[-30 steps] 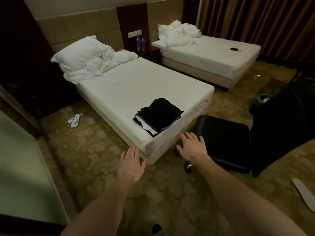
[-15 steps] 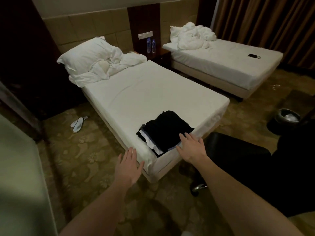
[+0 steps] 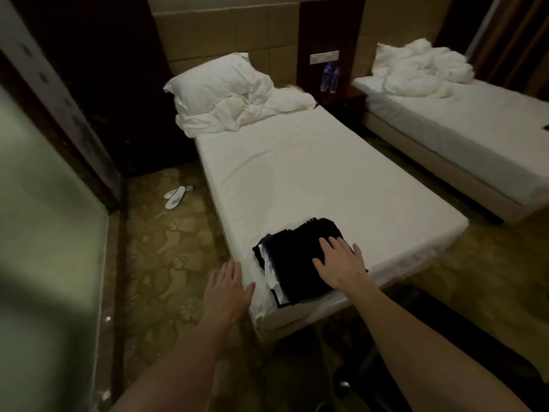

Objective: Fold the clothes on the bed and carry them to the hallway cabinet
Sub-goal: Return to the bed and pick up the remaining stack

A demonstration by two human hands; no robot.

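1. Both hands moved fwd since 1 s ago: right hand (image 3: 341,264) was short of the bed, now lies flat on the folded clothes stack (image 3: 292,263). Left hand (image 3: 227,288) advanced to the mattress corner.
2. Hand state: right w/ fingers straight & spread, palm down on top of the stack, nothing gripped. Left flat, fingers together, beside the near bed (image 3: 312,173) edge, holding nothing.
3. Stack: dark garments w/ white layers showing at its left side; sits at foot of bed, near corner.
4. Handling, est.: soft, light, floppy; layers likely to slide. Best taken from both sides, fingers under the bottom layer.
5. Farther: slippers (image 3: 176,196) on carpet, pillow (image 3: 214,81), water bottles (image 3: 329,77), second bed (image 3: 463,120).
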